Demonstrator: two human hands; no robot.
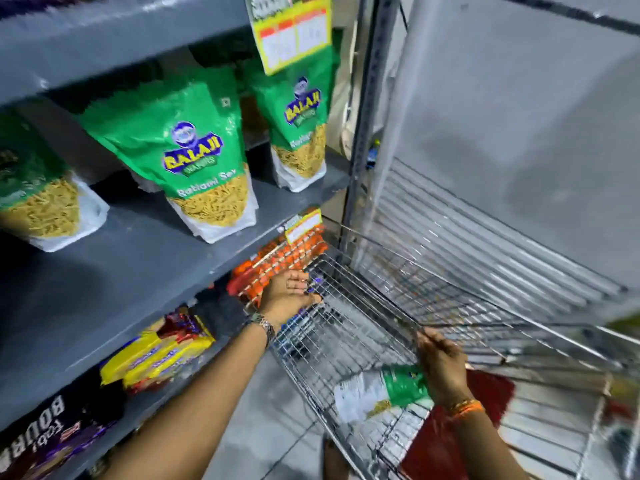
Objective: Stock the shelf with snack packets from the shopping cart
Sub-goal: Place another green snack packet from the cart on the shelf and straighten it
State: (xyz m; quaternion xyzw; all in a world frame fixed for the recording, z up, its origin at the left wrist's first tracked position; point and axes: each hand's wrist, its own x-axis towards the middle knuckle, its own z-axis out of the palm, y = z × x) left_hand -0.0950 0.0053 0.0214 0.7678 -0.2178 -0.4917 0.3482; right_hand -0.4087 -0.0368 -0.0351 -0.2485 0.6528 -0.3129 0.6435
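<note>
Three green snack packets stand on the grey shelf (138,258): one in the middle (194,161), one to the right (301,123), one at the left edge (38,199). The wire shopping cart (398,306) stands to the right of the shelf. Inside it a green and white snack packet (384,389) lies on its side beside a red packet (446,441). My left hand (289,294) rests against the cart's near-left rim, fingers spread, holding nothing. My right hand (441,365) is down inside the cart at the green packet, fingers curled by the cart's wire edge; its grip is blurred.
Orange packets (277,261) sit on the lower shelf just behind the cart's corner. Yellow biscuit packs (156,355) and dark Bourbon packs (38,434) fill the shelf below. A yellow price tag (292,32) hangs from the upper shelf. A grey panel (519,133) rises behind the cart.
</note>
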